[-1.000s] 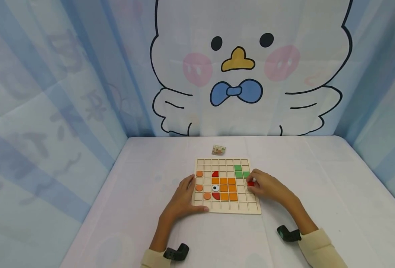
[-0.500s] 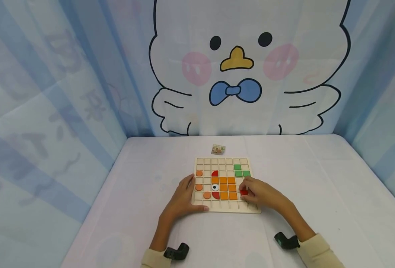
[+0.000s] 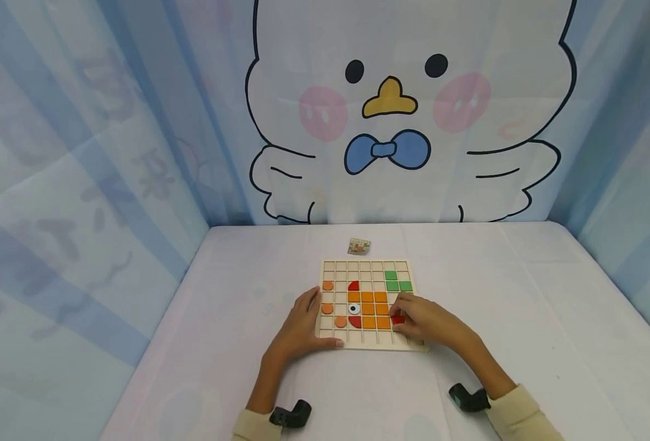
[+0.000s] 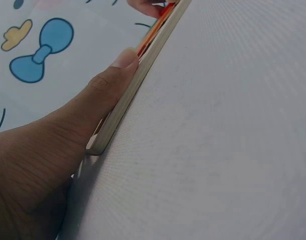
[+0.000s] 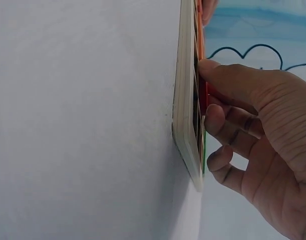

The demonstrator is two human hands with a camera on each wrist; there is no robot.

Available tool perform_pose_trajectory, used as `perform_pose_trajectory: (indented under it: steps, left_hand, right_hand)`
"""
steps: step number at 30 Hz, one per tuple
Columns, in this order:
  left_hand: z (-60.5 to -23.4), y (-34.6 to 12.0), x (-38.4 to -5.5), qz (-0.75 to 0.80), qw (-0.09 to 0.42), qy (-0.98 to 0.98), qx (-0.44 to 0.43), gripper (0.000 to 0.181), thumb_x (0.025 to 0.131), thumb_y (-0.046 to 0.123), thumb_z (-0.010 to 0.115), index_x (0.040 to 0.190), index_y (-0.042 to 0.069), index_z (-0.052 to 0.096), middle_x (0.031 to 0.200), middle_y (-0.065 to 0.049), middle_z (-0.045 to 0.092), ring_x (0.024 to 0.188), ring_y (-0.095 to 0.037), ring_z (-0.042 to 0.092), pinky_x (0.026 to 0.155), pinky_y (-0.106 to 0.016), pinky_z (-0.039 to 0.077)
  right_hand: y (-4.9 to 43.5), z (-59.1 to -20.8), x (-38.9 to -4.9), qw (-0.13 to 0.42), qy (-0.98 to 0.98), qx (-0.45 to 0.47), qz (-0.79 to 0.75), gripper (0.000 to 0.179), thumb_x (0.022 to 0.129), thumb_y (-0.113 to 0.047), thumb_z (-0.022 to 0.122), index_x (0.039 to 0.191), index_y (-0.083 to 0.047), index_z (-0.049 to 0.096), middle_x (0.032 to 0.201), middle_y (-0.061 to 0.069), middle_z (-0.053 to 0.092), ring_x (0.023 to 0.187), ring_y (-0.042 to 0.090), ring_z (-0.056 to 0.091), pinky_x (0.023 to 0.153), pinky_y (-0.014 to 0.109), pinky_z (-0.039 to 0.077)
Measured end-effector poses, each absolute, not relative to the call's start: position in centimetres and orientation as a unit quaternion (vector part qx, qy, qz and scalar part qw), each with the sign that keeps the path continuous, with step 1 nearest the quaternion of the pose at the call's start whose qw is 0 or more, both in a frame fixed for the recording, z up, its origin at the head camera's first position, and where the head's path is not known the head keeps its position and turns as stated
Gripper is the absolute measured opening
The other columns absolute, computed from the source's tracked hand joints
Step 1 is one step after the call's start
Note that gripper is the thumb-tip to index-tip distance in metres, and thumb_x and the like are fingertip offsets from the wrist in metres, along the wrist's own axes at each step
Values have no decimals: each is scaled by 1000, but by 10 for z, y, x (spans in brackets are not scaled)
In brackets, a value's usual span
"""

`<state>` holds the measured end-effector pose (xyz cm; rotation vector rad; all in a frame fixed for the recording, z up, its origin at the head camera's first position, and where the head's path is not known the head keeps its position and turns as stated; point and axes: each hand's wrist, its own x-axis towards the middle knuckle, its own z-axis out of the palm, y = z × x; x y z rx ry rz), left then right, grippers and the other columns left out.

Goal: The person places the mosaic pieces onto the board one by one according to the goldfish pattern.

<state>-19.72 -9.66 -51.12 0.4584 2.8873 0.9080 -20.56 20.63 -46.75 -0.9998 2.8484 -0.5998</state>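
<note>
A wooden grid board (image 3: 366, 266) lies on the table with flat coloured tiles in its cells. My left hand (image 3: 301, 327) rests at its near left corner, fingers along the left side and a straight thumb on the front edge. My right hand (image 3: 432, 318) pinches a red tile (image 3: 397, 320) between thumb and fingers, close over the board just right of the orange squares (image 3: 367, 309). In the right wrist view the red tile (image 5: 203, 97) stands partly hidden behind the fingertips. A round eye tile (image 3: 354, 309) and red quarter-round tiles (image 3: 355, 321) sit left of the orange ones.
Green squares (image 3: 391, 275) fill cells at the board's far right, and orange discs (image 3: 327, 309) lie along its left. A small patterned card (image 3: 359, 246) is behind the board. A printed curtain (image 3: 391, 184) hangs beyond the white table (image 3: 247, 269).
My right hand has carried the red tile from the board's right edge leftward and nearer to me, up beside the orange squares. The left hand has stayed in place.
</note>
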Motion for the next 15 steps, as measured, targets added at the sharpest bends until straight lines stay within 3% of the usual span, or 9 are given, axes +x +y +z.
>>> perform_pose_trajectory:
  steps: [7,15]
  left_hand:
    - [-511,-96,-195,305,38,939,154,125,65,69,77,157,10,17,163,-8,17,149,-26,20,118,-48,29]
    - [-510,-96,-195,305,38,939,153,125,65,70,76,157,11,16,163,-8,17,149,-26,20,118,-48,29]
  right_hand:
    - [207,-466,-205,39,928,-318,-191,25,85,-26,77,102,-10,68,103,-3,60,85,9,53,79,28,53]
    - [209,-464,-204,40,930,-309,-197,22,85,-25,77,99,-12,67,96,-4,58,76,4,48,67,20,47]
